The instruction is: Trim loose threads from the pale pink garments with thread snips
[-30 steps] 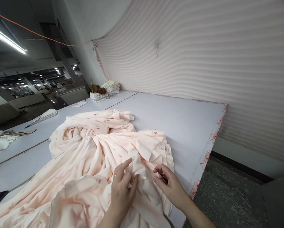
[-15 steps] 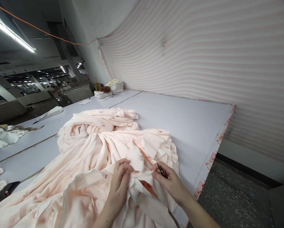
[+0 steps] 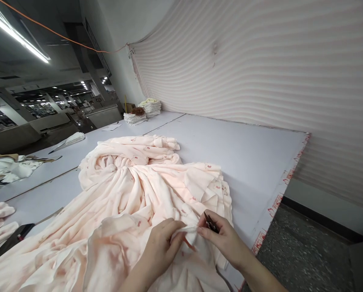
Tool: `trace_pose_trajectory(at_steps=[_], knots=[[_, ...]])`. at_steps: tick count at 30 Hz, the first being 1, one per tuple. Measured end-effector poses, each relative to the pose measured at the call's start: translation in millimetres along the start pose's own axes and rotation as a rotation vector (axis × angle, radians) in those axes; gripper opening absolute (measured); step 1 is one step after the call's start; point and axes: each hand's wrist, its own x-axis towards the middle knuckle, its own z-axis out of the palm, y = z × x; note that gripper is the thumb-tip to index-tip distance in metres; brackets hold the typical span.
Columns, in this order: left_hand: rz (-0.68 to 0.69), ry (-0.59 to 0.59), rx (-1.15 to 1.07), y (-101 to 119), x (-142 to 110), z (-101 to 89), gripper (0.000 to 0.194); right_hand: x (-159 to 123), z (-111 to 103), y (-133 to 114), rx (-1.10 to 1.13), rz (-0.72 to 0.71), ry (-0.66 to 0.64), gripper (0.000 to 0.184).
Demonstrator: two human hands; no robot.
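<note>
A heap of pale pink fabric (image 3: 151, 190) with small printed figures spreads in loose folds over the table. My left hand (image 3: 165, 241) is closed, pinching a pale fabric edge between thumb and fingers. Close on its right, my right hand (image 3: 222, 235) pinches the same edge with its fingertips. Tucked in the right hand is a pair of dark thread snips (image 3: 211, 222), pointing up and away from the cloth. The edge runs taut across the short gap between both hands. Below it shows a small reddish-orange patch (image 3: 189, 244).
Stacks of white folded cloth (image 3: 135, 118) stand at the table's far end. White scraps (image 3: 11, 168) and a dark flat object (image 3: 13, 241) lie to the left. The table (image 3: 245, 162) ends at a taped right edge. Striped sheeting (image 3: 260, 81) hangs along the wall.
The upright flap of fabric between my hands has folded down, and the edge is now stretched between them. My left hand has turned and moved right and slightly down. The snips stay in my right hand.
</note>
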Motion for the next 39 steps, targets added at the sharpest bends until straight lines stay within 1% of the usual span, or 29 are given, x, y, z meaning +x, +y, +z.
trace_pose_trajectory(at_steps=[2,4,6,9,12,13,16,19,22,25,27,29,31,34,39], knots=[[-0.035,0.044,-0.136,4,2,2.4,0.015,-1,1,-2,-0.033,-0.010,0.005,0.013],[-0.039,0.073,-0.279,7,4,5.0,0.015,-1,2,-3,-0.068,-0.012,0.011,0.013],[-0.045,0.093,-0.372,8,4,7.8,0.012,0,0,-3,-0.089,-0.013,0.014,0.012],[-0.107,0.120,-0.427,7,3,12.0,0.005,0,-5,-2,-0.088,-0.013,-0.009,0.013],[-0.142,0.111,-0.451,6,2,14.6,0.002,0,-8,1,-0.053,0.009,-0.041,0.026],[-0.133,0.101,-0.466,6,3,14.8,0.003,1,-8,1,-0.065,-0.001,-0.045,0.027],[-0.107,0.065,-0.523,10,4,13.5,0.009,3,-1,-1,-0.182,-0.067,-0.026,0.017],[-0.094,0.057,-0.518,15,4,13.7,0.008,4,6,-5,-0.216,-0.065,-0.003,0.023],[-0.104,0.114,-0.472,17,4,17.9,0.015,2,6,-6,-0.155,-0.025,0.009,0.024],[-0.107,0.150,-0.453,14,3,22.1,0.013,-3,-2,-4,-0.125,-0.031,0.035,0.017],[-0.108,0.162,-0.450,11,3,23.1,0.013,-7,-9,-4,-0.177,-0.040,0.026,0.018],[-0.119,0.170,-0.455,8,2,23.2,0.014,-10,-14,-6,-0.260,-0.021,-0.010,0.020],[-0.119,0.168,-0.461,7,1,23.1,0.014,-11,-16,-10,-0.328,-0.003,-0.043,0.020],[-0.095,0.148,-0.443,7,1,22.4,0.012,-10,-13,-15,-0.387,-0.018,-0.071,0.020],[-0.093,0.098,-0.404,9,4,18.2,0.012,-7,-12,-18,-0.415,-0.031,-0.097,0.019]])
